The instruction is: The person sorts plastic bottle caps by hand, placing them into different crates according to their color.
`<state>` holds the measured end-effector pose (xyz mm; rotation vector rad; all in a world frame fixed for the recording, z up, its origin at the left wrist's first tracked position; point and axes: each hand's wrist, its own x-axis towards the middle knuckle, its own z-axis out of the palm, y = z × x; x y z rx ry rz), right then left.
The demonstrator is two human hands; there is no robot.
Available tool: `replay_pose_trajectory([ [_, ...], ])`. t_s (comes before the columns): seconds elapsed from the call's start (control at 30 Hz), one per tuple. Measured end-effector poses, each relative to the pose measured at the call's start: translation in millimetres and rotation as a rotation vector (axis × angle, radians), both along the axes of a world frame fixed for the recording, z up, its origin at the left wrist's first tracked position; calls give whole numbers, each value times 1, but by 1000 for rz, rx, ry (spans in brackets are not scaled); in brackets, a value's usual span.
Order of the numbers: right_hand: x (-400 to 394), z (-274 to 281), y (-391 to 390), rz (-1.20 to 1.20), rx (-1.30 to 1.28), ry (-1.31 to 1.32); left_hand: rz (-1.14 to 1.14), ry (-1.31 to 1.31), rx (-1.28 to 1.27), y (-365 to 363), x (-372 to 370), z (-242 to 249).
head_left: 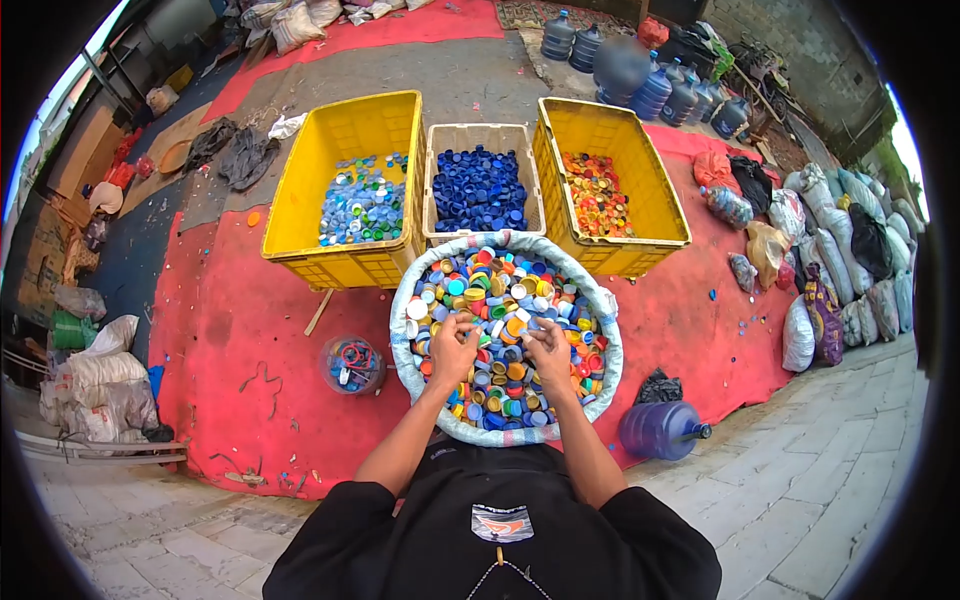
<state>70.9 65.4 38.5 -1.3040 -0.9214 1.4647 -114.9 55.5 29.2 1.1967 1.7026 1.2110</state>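
In front of me stands a round basket with a cloth-wrapped rim [606, 330], heaped with mixed plastic bottle caps [505, 388] in many colours. My left hand [454, 350] is over the left half of the heap, its fingers curled together among the caps; what they pinch, if anything, is hidden. Over the right half, my right hand [548, 355] has its thumb and fingers closed on what looks like a pale bottle cap [531, 325]. The two hands are apart, with loose caps showing between them.
Beyond the basket are a yellow crate [290, 215] of light blue and green caps, a whitish crate [436, 235] of dark blue caps, and another yellow crate [665, 215] of red, orange and yellow ones. A small bucket [352, 364] and a large water jug [660, 430] flank the basket.
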Motion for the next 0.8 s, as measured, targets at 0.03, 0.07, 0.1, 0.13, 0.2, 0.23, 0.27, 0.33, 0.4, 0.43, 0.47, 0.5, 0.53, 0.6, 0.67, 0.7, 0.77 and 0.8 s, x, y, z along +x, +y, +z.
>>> replay_pose_trajectory([
  [0.03, 9, -10, -5, 2, -99, 273, -39, 79, 33, 9, 1, 1],
  [0.07, 14, -13, -13, -12, -135, 428, -59, 225, 108, 17, 1, 0],
  [0.1, 18, -10, -22, -24, -168, 583, -78, 370, 185, 25, 2, 1],
  [0.13, 21, -7, -29, -36, -199, 739, -96, 515, 264, 32, 3, 1],
  [0.2, 25, -7, -39, -43, -210, 768, -152, 604, 268, 44, 6, 1],
  [0.23, 26, -9, -45, -62, -236, 784, -183, 658, 279, 50, 7, 2],
  [0.27, 28, -10, -49, -83, -260, 800, -216, 711, 292, 55, 7, 2],
  [0.33, 31, -10, -57, -81, -294, 809, -243, 758, 306, 62, 9, -2],
  [0.4, 35, -9, -62, -78, -323, 819, -252, 807, 292, 67, 10, -5],
  [0.43, 35, -8, -64, -92, -315, 805, -256, 815, 310, 68, 11, -6],
  [0.47, 37, -10, -66, -100, -307, 814, -259, 833, 309, 69, 11, -6],
  [0.5, 38, -12, -67, -106, -301, 823, -261, 852, 307, 70, 12, -5],
  [0.53, 39, -14, -69, -110, -296, 831, -261, 870, 302, 69, 14, -4],
  [0.6, 41, -16, -71, -128, -285, 826, -266, 878, 280, 70, 16, -5],
  [0.67, 43, -16, -72, -140, -277, 818, -263, 856, 265, 72, 15, -11],
  [0.7, 44, -17, -71, -140, -274, 816, -259, 835, 255, 73, 16, -10],
  [0.77, 44, -18, -71, -143, -276, 812, -253, 793, 228, 71, 15, -10],
  [0.8, 45, -18, -71, -142, -273, 797, -236, 722, 222, 70, 15, -8],
])
